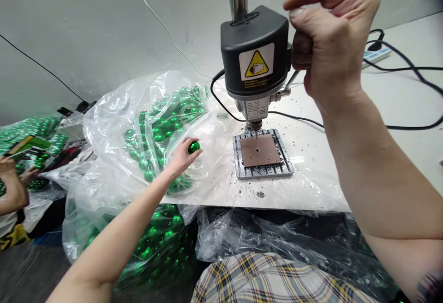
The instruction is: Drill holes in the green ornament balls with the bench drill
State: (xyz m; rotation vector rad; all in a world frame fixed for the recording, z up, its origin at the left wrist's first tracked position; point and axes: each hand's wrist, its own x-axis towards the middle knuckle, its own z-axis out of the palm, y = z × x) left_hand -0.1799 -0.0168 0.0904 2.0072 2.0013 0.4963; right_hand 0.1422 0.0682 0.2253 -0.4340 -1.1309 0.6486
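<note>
Fingers of the left hand (180, 156) pinch a shiny green ball (194, 147) between thumb and fingertips, just left of the drill press (254, 53) and above a clear plastic bag (114, 104). The right hand (334, 39) is raised at the right side of the drill press; its lower fingers are curled around the upper end of the lever (292, 81), hiding that end, while its thumb and index finger stand close together with a narrow gap.

Under the drill press, a brown board (270, 155) with a small round hole lies on the slotted metal base (265, 174). Dark shavings (260, 194) are scattered around the base on the white surface (321, 166). More green balls (183, 104) fill the bag left of the drill press, and another bagged heap (155, 243) sits lower, below the surface's edge. A power strip (382, 55) lies behind and right of the drill press, near a looping black cable (422, 76). Far left of the drill press, another person's arm (12, 190) shows beside further green balls.
</note>
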